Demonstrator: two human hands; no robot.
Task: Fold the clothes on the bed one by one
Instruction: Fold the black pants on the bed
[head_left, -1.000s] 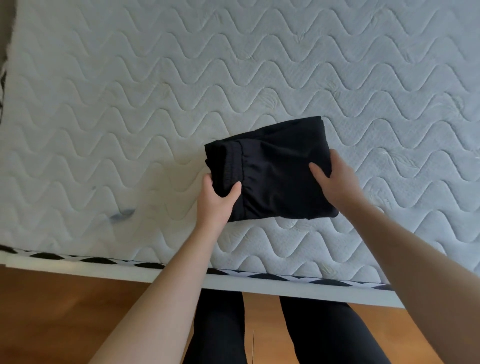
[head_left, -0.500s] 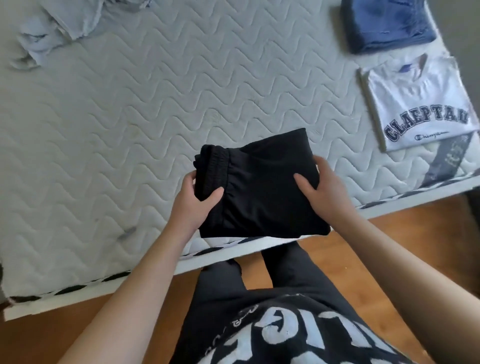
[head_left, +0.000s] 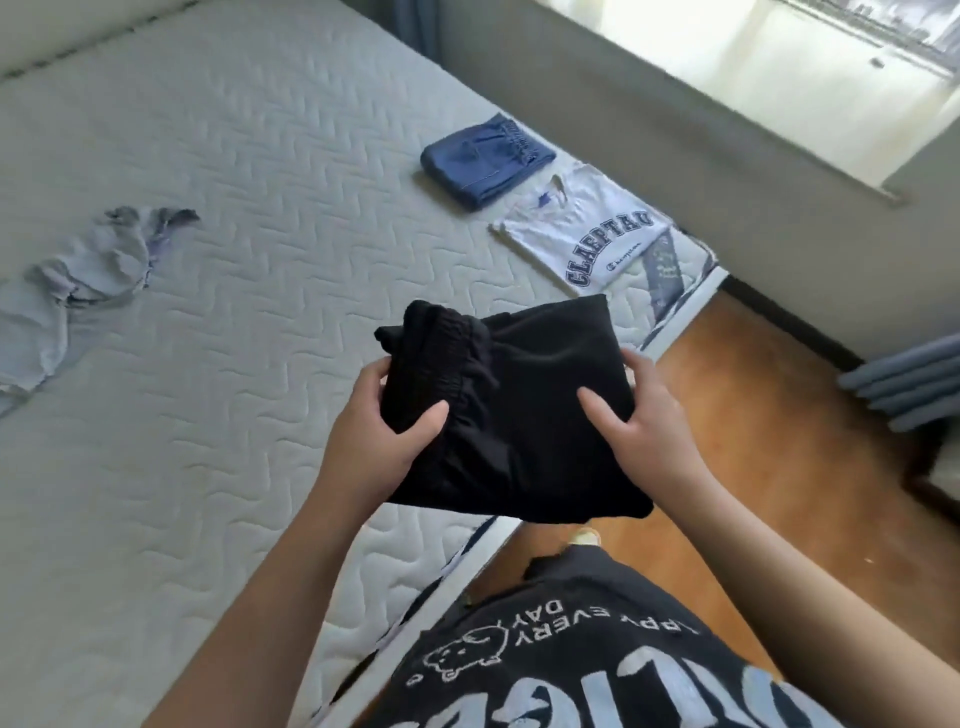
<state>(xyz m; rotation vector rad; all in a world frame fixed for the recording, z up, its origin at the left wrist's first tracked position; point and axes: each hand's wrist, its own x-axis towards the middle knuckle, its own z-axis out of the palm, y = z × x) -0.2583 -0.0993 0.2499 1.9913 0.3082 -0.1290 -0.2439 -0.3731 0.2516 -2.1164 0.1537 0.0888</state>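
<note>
Black folded shorts (head_left: 524, 415) are gripped in my left hand (head_left: 379, 436) and right hand (head_left: 641, 426); next I place them beside the white shirt (head_left: 587, 234) at the bed (head_left: 260, 260) edge.

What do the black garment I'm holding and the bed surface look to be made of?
The black folded garment, held by the left hand and right hand, looks like soft matte knit or woven fabric; the gathered elastic waistband suggests shorts or joggers. The mattress looks like quilted white textile, with a stitched wavy pattern and slight sheen.
</note>
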